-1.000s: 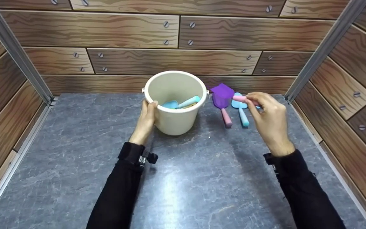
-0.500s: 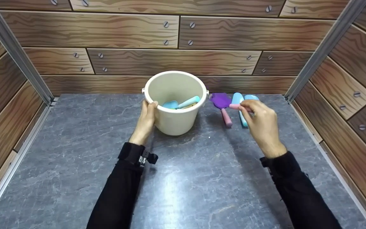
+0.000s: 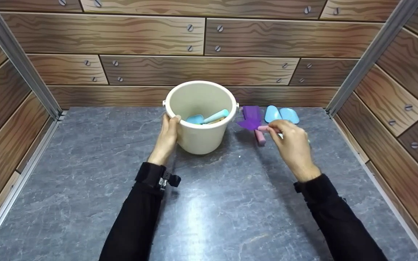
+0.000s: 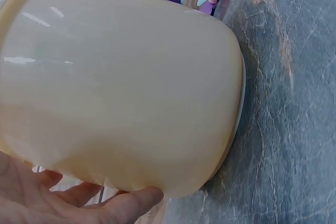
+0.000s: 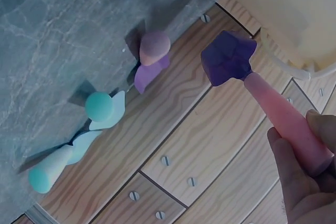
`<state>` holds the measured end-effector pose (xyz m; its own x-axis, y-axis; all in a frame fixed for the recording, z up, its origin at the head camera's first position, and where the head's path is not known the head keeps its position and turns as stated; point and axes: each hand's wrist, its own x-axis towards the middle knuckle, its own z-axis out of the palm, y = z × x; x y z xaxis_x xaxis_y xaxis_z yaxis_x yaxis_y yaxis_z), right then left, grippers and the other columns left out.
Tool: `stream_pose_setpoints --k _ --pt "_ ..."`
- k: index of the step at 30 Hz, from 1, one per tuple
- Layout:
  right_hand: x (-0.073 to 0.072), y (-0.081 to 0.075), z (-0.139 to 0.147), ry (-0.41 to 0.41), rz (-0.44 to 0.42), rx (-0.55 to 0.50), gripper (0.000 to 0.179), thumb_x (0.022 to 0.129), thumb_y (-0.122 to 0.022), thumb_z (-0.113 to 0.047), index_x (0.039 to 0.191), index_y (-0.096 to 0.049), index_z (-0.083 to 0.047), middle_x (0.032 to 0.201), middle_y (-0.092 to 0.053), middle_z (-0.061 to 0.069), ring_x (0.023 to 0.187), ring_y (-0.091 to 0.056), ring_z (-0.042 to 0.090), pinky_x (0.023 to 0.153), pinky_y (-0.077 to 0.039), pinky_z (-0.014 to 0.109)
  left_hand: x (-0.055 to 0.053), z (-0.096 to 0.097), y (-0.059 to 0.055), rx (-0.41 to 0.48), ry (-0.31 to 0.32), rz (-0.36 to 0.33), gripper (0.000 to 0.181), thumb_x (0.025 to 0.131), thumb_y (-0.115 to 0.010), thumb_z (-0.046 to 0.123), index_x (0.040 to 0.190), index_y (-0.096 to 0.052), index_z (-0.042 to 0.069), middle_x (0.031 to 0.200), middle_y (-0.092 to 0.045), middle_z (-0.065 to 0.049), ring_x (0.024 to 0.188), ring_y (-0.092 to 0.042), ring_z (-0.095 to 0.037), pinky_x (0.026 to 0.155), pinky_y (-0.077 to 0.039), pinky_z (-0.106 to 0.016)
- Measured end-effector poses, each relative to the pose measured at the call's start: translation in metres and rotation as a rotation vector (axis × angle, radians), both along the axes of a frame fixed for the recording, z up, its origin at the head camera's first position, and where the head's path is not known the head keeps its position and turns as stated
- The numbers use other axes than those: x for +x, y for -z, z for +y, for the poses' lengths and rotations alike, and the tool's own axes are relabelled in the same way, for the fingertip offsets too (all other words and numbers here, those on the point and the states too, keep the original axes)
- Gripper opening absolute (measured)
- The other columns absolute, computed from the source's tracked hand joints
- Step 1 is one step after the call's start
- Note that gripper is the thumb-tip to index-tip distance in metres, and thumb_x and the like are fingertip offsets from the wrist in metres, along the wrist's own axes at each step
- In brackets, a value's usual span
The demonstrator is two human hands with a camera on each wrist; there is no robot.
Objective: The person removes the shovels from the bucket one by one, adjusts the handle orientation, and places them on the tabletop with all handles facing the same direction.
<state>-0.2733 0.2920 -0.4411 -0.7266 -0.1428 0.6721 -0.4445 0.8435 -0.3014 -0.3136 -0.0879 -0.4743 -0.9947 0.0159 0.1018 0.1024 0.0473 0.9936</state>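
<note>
My left hand [image 3: 164,139] holds the side of a cream bucket [image 3: 200,139] just below its rim. In the left wrist view, thumb and fingers [image 4: 131,203] lie against the outer wall. My right hand [image 3: 290,146] pinches the pink handle of a purple toy shovel [image 5: 227,59], raised to the right of the bucket, its blade pointing left. Beneath it in the head view lies a second purple shovel [image 3: 251,111] with a pink handle [image 3: 260,138]. Inside the bucket rests a blue shovel [image 3: 195,119] with a turquoise handle [image 3: 216,116].
Two light blue shovels [image 3: 273,114] with turquoise handles [image 5: 50,171] lie on the grey marbled tabletop [image 3: 209,203], right of the purple one. A wood-patterned wall [image 3: 158,69] stands close behind the bucket. Metal posts [image 3: 368,61] mark the corners.
My right hand has moved left and a little nearer to me with the purple shovel, whose blade now points left and lower. The left hand and bucket have stayed put.
</note>
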Motion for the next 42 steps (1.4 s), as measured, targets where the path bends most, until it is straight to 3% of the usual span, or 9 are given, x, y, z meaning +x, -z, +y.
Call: stream_pose_setpoints --k 11,21,27,34,42 --pt "-0.005 0.016 -0.001 -0.014 -0.026 0.029 0.013 0.105 -0.087 -0.008 0.112 -0.086 0.004 0.106 -0.087 0.021 0.094 -0.084 0.038 0.088 -0.071 0.057 0.0 0.0 0.0 0.012 0.008 0.005 0.084 0.114 -0.047 0.051 0.183 -0.025 0.008 0.189 -0.032 -0.025 0.178 -0.034 -0.043 0.149 -0.026 -0.066" --pt "-0.005 0.021 -0.006 -0.006 -0.084 0.051 0.012 0.106 -0.085 -0.007 0.111 -0.086 0.004 0.108 -0.088 0.022 0.099 -0.087 0.044 0.089 -0.073 0.06 -0.001 0.0 0.003 0.033 0.014 0.001 0.085 0.114 -0.046 0.049 0.185 -0.023 0.009 0.192 -0.027 -0.023 0.181 -0.027 -0.041 0.151 -0.022 -0.063" --pt "0.001 0.017 -0.013 0.013 -0.122 0.093 0.02 0.104 -0.089 -0.017 0.107 -0.086 0.003 0.103 -0.088 0.022 0.092 -0.087 0.045 0.084 -0.074 0.059 -0.001 0.0 0.002 0.011 0.01 0.01 0.087 0.115 -0.045 0.05 0.186 -0.02 0.009 0.194 -0.024 -0.024 0.182 -0.025 -0.042 0.152 -0.02 -0.063" --pt "0.01 0.014 -0.022 0.0 -0.177 0.161 0.013 0.105 -0.086 -0.006 0.107 -0.083 0.006 0.105 -0.085 0.025 0.098 -0.085 0.05 0.086 -0.073 0.062 -0.001 -0.001 0.001 -0.004 0.005 -0.01 0.088 0.115 -0.045 0.051 0.188 -0.016 0.01 0.196 -0.02 -0.024 0.184 -0.022 -0.043 0.152 -0.019 -0.065" --pt "0.016 0.02 -0.029 -0.018 -0.18 0.193 0.02 0.11 -0.084 -0.011 0.099 -0.082 0.006 0.094 -0.082 0.025 0.087 -0.083 0.051 0.077 -0.071 0.063 0.0 -0.001 0.001 0.004 0.011 -0.005 0.083 0.116 -0.044 0.051 0.185 -0.023 0.009 0.191 -0.029 -0.025 0.179 -0.031 -0.045 0.149 -0.026 -0.069"
